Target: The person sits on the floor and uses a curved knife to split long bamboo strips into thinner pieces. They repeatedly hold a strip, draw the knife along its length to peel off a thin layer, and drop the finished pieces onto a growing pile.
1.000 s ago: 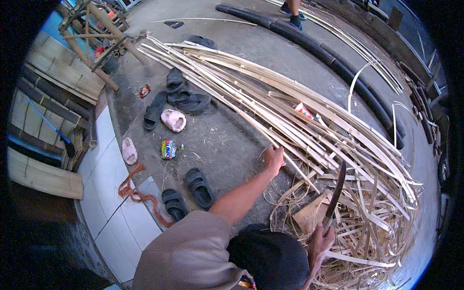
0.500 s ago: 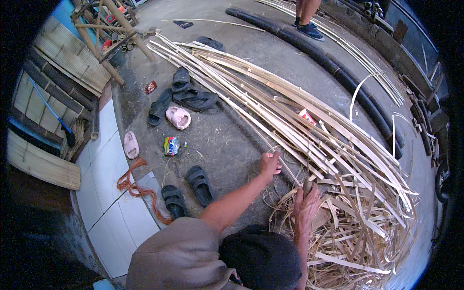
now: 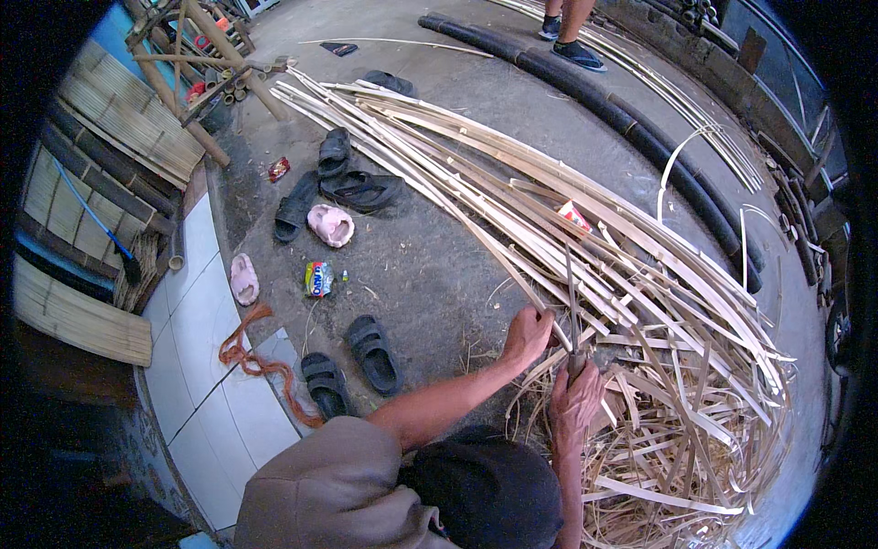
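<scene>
My left hand [image 3: 529, 337] is closed on a long, thin bamboo strip [image 3: 515, 276], which runs from the far left down between my two hands. A knife [image 3: 572, 297] is gripped in my right hand [image 3: 578, 403], its narrow blade pointing away from me and its handle mostly covered by my fingers. The strip's near end meets the knife close to the handle; the exact contact is too small to make out. Beyond my hands lies a long bundle of split bamboo strips [image 3: 476, 188]. Curled bamboo shavings [image 3: 677, 448] heap up beside my right forearm.
Black sandals [image 3: 375, 352], pink clogs [image 3: 330, 225] and a colourful wrapper [image 3: 318, 279] lie on the floor at left. Reddish twine [image 3: 265, 363] trails over white tiles [image 3: 187, 320]. Dark bamboo poles [image 3: 622, 119] stretch across the back, where another person's feet [image 3: 576, 53] stand.
My left hand has slid along the strip toward my right hand. The knife blade now stands out, pointing away from me. At the back, the other person's second foot has come into view.
</scene>
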### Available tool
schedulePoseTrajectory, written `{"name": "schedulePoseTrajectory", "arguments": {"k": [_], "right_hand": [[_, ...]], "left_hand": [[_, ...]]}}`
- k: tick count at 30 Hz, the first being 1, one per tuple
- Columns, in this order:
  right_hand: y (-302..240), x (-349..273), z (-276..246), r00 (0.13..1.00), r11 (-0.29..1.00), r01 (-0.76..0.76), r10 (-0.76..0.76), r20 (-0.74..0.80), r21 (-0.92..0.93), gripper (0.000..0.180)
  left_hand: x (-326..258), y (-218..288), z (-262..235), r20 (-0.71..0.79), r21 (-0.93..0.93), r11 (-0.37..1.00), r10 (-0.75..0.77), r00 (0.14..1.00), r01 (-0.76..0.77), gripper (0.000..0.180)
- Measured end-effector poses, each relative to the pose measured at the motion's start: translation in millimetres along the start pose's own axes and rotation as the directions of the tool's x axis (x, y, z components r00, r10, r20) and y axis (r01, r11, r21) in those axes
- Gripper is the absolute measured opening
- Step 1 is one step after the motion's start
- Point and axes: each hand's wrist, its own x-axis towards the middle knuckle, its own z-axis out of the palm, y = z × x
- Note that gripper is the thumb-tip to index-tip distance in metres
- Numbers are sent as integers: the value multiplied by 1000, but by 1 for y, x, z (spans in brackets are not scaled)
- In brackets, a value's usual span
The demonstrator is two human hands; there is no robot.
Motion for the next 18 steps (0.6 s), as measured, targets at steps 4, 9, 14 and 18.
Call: {"name": "schedulePoseTrajectory", "arguments": {"k": [4, 9, 14, 18], "right_hand": [[-1, -6, -14, 997, 996, -75, 74, 22, 43, 43], [14, -3, -43, 909, 788, -375, 208, 362, 488, 36], [31, 3, -51, 841, 628, -506, 207, 500, 592, 50], [44, -13, -50, 884, 599, -433, 427, 190, 674, 44]], "left_hand": [[-16, 2, -12, 258, -623, 571, -496, 829, 535, 75], [-15, 38, -32, 130, -937, 201, -559, 819, 286, 65], [-14, 85, -57, 152, -947, 248, -217, 964, 205, 51], [-6, 107, -69, -2, -912, 409, 40, 999, -18, 50]]}}
